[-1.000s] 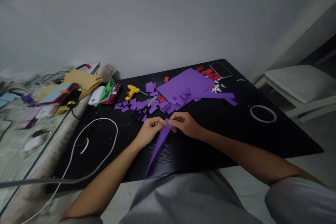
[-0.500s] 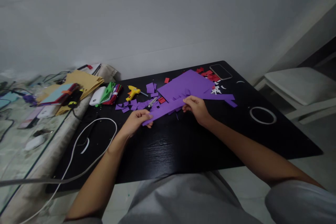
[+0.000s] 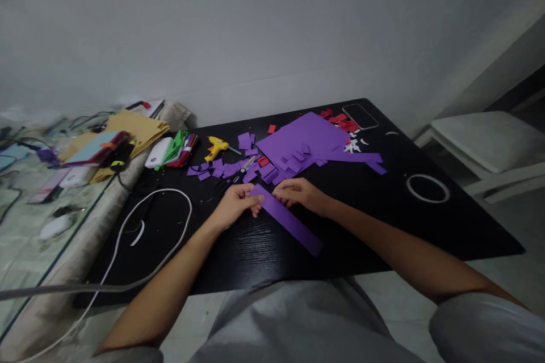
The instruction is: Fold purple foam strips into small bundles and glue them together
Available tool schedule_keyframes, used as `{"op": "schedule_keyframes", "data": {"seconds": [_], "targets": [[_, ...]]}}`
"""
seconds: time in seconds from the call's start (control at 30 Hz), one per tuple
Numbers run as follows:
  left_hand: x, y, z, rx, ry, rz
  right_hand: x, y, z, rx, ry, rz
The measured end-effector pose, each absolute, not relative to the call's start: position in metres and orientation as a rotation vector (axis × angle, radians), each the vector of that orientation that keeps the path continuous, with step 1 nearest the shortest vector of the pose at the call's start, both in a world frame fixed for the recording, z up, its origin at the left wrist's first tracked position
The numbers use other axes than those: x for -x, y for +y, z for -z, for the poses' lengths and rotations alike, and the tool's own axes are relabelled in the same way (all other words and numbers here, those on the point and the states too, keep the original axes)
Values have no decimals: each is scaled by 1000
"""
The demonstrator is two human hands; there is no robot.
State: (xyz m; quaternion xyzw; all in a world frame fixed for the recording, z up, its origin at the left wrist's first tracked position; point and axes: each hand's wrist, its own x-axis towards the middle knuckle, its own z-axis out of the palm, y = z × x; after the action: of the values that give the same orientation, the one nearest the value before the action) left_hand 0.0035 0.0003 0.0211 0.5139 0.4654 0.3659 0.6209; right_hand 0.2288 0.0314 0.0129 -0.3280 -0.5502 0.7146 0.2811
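My left hand (image 3: 239, 202) pinches the upper end of a long purple strip (image 3: 292, 222), thumb on top. It looks like craft foam or thick paper, and it slants down to the right over the black table. My right hand (image 3: 303, 197) is closed beside the strip's right edge, fingertips at or very near it; whether they grip anything is hidden. Just beyond both hands lie scissors (image 3: 247, 165) among small purple pieces (image 3: 230, 169). A large purple sheet (image 3: 304, 133) is farther back, with cut squares on its near edge and more purple strips (image 3: 355, 156) at its right.
A yellow glue gun (image 3: 217, 147) and folded colored sheets (image 3: 181, 149) stand at the back left. Red scraps (image 3: 340, 119), white bits (image 3: 352, 143) and a phone (image 3: 360, 116) lie back right. A white ring (image 3: 427, 188) is at right; a white cable (image 3: 187, 204) loops at left.
The strip has swung from stretching between both hands to slanting down toward me from my left hand. My right hand has moved left and nearer, close to my left hand.
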Motion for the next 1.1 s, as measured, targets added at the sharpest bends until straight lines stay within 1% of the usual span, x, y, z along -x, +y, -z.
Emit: {"op": "schedule_keyframes", "data": {"seconds": [0.07, 0.33, 0.5, 1.1], "targets": [[-14, -6, -18, -1214, 1041, -775, -222, 23, -12, 891, -1539, -1772], [-22, -13, -20, -1226, 1081, -820, -220, 20, -4, 986, -1571, -1564], [-25, -15, -21, -1266, 1068, -772, -217, 16, -7, 912, -1502, -1684], [-28, -20, -20, -1404, 1064, -799, -219, 14, -12, 932, -1482, -1735]]}}
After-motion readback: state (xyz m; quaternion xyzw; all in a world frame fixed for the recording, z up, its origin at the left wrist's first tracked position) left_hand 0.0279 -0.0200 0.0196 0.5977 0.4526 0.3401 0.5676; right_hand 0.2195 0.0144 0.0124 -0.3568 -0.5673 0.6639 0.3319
